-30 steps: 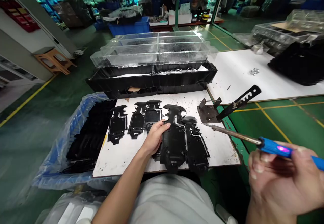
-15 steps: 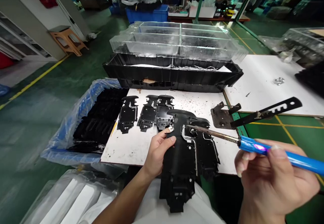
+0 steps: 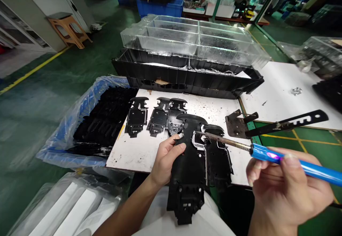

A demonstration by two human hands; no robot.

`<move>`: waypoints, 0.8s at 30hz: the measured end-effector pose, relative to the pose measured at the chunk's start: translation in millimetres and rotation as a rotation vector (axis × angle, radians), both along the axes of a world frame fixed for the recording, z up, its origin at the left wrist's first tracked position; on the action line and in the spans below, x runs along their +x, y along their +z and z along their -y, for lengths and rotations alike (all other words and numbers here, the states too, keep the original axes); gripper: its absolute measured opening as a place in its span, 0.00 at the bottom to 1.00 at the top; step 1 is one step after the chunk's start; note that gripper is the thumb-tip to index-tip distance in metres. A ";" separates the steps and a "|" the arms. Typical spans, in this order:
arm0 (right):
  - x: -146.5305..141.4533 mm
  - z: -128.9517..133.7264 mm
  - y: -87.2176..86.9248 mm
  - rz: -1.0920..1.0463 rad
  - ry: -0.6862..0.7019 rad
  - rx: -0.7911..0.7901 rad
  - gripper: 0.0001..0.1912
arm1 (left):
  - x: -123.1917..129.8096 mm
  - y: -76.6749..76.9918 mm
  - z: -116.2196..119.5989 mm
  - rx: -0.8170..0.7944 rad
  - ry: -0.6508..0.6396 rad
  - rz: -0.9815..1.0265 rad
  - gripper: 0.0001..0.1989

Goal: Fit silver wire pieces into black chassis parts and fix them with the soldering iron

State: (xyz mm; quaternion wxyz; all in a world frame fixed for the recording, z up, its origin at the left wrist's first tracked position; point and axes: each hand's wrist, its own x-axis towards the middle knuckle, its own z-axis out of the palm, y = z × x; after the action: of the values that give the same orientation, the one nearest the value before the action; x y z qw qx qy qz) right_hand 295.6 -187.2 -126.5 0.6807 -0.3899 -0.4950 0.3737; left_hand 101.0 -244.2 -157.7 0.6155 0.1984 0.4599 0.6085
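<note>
My left hand (image 3: pixel 167 157) grips the edge of a black plastic chassis plate (image 3: pixel 187 164), thumb on its face, and holds it tilted above my lap. A bent silvery strip (image 3: pixel 198 145) runs along the right part of that plate. In my right hand (image 3: pixel 285 186) is a blue-handled soldering iron (image 3: pixel 231 142), its handle lit pink. The iron's tip is at the upper end of the strip; I cannot tell whether it touches. Behind the held plate, another chassis plate (image 3: pixel 220 161) with a similar strip lies partly hidden. More such plates (image 3: pixel 136 116) lie on the white tabletop (image 3: pixel 125 157).
A black divided tray (image 3: pixel 165 81) with clear trays (image 3: pixel 171 38) above it stands at the back. To the left, a plastic-lined blue bin (image 3: pixel 53 157) holds many black parts. A metal iron stand (image 3: pixel 236 125) sits at the right edge; a stool (image 3: pixel 69 29) stands far left.
The view has shifted slightly, so the background sits a little differently. Both hands keep their grips, and the iron's tip stays close to the strip's upper end.
</note>
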 end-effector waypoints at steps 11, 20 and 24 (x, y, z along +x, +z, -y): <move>-1.4 -0.4 -0.2 0.004 -0.009 0.005 0.06 | -2.9 -2.2 2.0 0.011 -0.007 0.002 0.15; -2.1 -0.7 0.1 -0.002 -0.004 0.010 0.06 | -4.3 -2.2 3.0 0.013 -0.015 0.000 0.15; -1.5 -1.9 -0.4 0.002 0.002 0.021 0.06 | -5.8 -4.2 3.7 0.014 -0.018 -0.004 0.15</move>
State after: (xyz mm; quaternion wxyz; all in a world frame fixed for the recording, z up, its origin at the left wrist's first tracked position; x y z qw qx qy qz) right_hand 294.2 -185.4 -126.9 0.6838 -0.3825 -0.4998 0.3691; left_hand 95.2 -247.9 -161.9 0.6185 0.2081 0.4552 0.6058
